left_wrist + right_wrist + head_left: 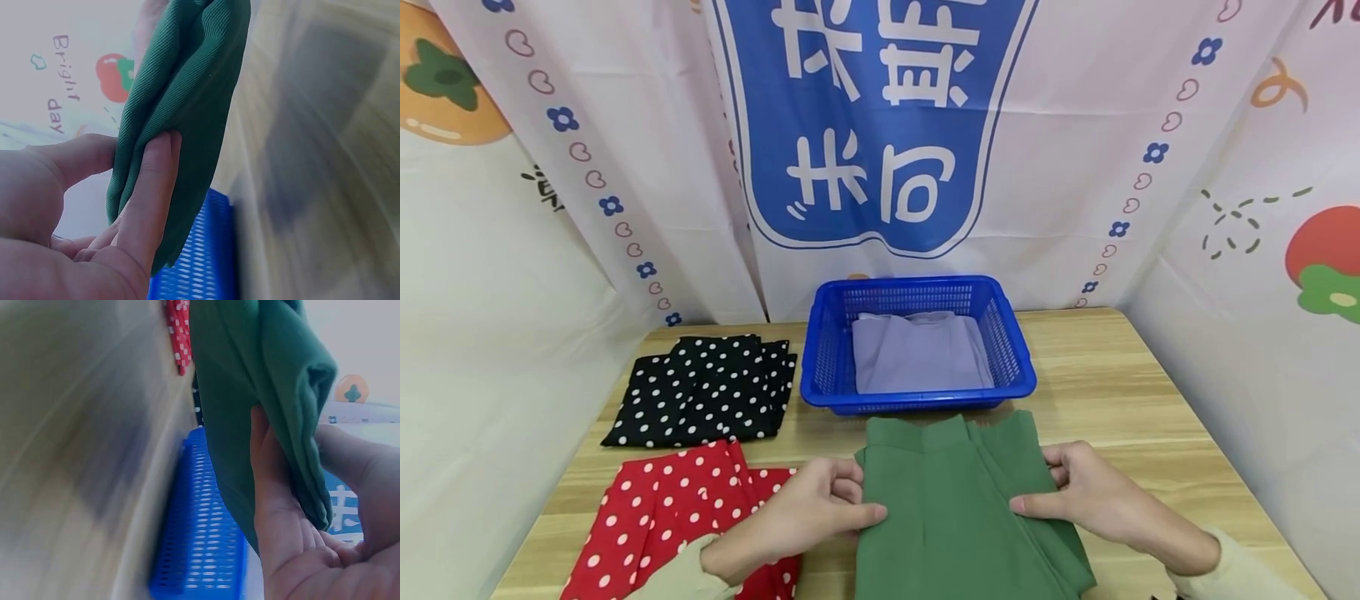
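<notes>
A folded green cloth garment [932, 517] is held up off the table between both hands, just in front of the basket. My left hand [823, 504] pinches its left edge, thumb on top and fingers beneath. On the opposite edge my right hand [1078, 492] grips it the same way. Both wrist views show the cloth's stacked layers between thumb and fingers, with table surface below. Inside the blue plastic basket [917, 398] lies a folded lavender cloth [917, 354]. The lower end of the green garment runs out of the head view.
To the left on the wooden table [1150, 417] lie a folded black polka-dot cloth [707, 387] and, closer, a red polka-dot cloth [662, 517], partly behind the left forearm. A printed white curtain [1060, 167] hangs behind the basket, with similar cloth at both sides.
</notes>
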Demonstrator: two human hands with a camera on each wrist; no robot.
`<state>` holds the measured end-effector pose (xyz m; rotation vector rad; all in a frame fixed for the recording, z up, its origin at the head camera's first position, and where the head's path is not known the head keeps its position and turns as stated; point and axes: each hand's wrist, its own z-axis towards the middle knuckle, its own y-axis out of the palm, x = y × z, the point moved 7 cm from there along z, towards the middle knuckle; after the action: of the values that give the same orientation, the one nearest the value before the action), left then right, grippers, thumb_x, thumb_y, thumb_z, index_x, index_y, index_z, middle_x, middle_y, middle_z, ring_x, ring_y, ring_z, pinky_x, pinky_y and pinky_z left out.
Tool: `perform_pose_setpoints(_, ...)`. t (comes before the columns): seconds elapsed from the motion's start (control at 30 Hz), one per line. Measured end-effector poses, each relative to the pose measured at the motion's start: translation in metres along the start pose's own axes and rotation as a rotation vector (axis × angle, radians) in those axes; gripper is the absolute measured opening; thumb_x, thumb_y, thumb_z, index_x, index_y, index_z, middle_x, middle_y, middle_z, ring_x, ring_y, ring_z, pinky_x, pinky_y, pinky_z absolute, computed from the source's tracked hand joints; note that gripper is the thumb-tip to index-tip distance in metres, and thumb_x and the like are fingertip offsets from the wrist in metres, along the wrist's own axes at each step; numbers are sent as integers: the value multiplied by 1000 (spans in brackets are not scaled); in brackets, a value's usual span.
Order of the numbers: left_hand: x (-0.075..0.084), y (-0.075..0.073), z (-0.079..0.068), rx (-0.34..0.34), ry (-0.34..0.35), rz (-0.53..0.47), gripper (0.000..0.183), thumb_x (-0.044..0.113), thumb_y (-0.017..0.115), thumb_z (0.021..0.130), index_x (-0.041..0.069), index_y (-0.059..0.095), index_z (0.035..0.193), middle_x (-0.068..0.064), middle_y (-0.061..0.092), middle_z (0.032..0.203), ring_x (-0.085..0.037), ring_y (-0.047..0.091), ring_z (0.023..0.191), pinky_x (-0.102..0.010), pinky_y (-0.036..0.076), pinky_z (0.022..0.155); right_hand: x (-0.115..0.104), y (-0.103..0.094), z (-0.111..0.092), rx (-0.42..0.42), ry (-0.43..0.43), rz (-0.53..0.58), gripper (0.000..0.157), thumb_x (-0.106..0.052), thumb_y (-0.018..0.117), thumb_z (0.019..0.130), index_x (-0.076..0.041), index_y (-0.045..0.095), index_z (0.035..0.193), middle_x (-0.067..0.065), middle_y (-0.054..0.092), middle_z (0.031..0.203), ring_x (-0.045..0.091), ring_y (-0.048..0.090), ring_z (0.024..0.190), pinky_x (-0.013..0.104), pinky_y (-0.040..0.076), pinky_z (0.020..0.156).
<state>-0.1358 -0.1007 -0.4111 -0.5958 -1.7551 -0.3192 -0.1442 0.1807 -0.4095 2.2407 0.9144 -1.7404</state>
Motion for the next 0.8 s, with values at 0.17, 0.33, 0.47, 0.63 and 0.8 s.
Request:
perform_pose_setpoints(0.17,17,-10,-4,11,54,94,42,27,74,79,3,39,75,3,29,59,-8,25,53,-22,22,43,-19,-5,-1,25,-40,-32,44,-23,73,80,2,58,113,14,70,83,31,68,77,40,56,64)
perform_pose_setpoints(0.33,29,-23,-1,52,85,89,45,27,73,80,3,36,75,1,24,61,-9,22,54,-24,20,44,-36,-16,6,76,-49,-76,46,-26,74,78,2,59,112,12,71,83,29,68,76,39,56,65)
perform_pose_setpoints(0.47,36,-36,7,100,104,42,46,25,73,80,6,31,75,0,22,64,-10,23,56,-22,26,46,-49,-26,15,107,-69,-99,50,-27,74,78,3,57,115,12,71,85,28,69,76,37,57,66)
perform_pose_setpoints(0.63,41,-57,20,187,105,37,36,26,73,80,4,46,87,2,39,61,-8,43,63,-27,51,60,-58,-39,31,143,-73,-77,57,-28,74,78,1,54,122,13,70,91,27,69,80,35,56,70)
perform_pose_setpoints(0.8,48,-80,38,306,95,59,45,27,74,79,1,56,111,-7,69,88,-17,64,84,-37,55,75,-62,-52,54,200,-60,-58,61,-32,76,76,-3,54,124,11,71,96,24,68,85,32,55,77)
